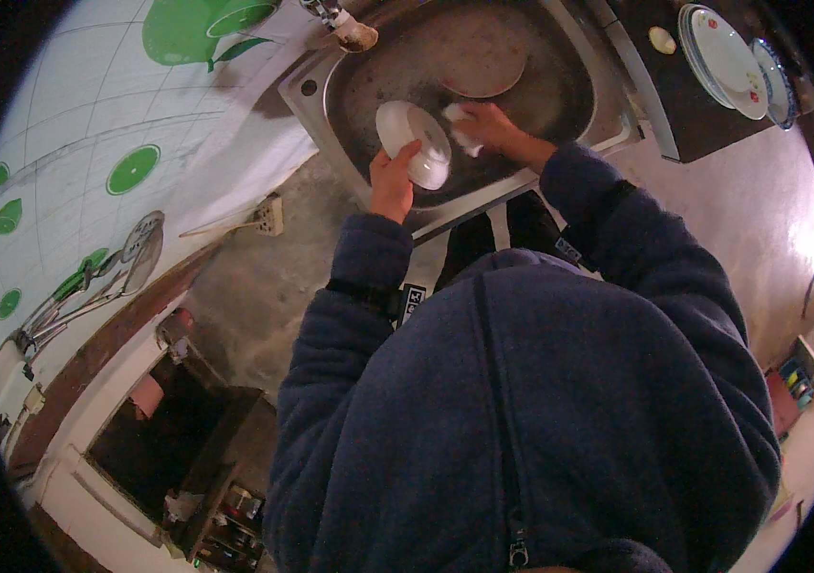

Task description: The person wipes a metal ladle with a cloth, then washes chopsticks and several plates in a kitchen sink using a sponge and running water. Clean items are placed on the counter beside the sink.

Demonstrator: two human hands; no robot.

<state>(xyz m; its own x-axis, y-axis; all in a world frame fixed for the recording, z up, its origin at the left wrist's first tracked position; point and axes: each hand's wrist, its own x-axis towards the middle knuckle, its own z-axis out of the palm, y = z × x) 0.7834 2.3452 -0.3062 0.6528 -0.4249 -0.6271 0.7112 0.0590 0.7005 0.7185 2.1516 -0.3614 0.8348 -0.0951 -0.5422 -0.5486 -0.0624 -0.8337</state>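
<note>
Over a metal sink basin, my left hand grips the rim of a white dish, which is tilted with its underside showing. My right hand is closed on a white cloth or wipe, just to the right of the dish and apart from it. Beyond my right hand, a round plate-like shape lies in the basin; its details are dim.
A tap reaches over the basin's far left corner. On the dark counter at right stand stacked floral plates, a blue-rimmed dish and a small pale round thing. Utensils hang on the left tiled wall.
</note>
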